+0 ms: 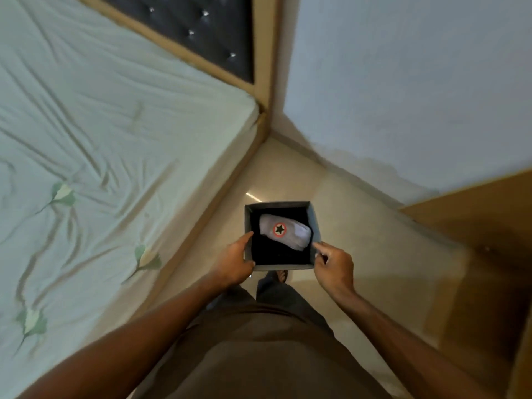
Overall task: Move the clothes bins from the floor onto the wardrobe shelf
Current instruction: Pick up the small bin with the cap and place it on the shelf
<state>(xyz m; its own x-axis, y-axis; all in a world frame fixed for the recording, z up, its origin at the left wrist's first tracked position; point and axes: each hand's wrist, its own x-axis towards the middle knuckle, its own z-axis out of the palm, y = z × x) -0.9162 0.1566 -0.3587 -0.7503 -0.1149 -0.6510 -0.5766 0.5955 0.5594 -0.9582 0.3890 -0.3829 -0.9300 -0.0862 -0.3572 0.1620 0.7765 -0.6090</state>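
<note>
Left hand [234, 262] grips the left wall of the grey clothes bin [315, 223], thumb hooked over the rim; the bin hangs clear of the floor [345, 226] in front of the person's waist, a folded grey garment [285, 231] (star badge up) inside. Right hand [334, 266] pinches the near right corner. Wardrobe wood [475, 254] shows at right, so this bin is lifted but not yet shelved.

The bin [314, 223] is grey outside, black inside. The cloth [288, 233] in it is pale lilac with a black star in a red ring. The bedsheet [109, 133] is pale mint with green leaf prints. The headboard [201, 27] is black, tufted, tan-framed. The floor [359, 226] is cream.
</note>
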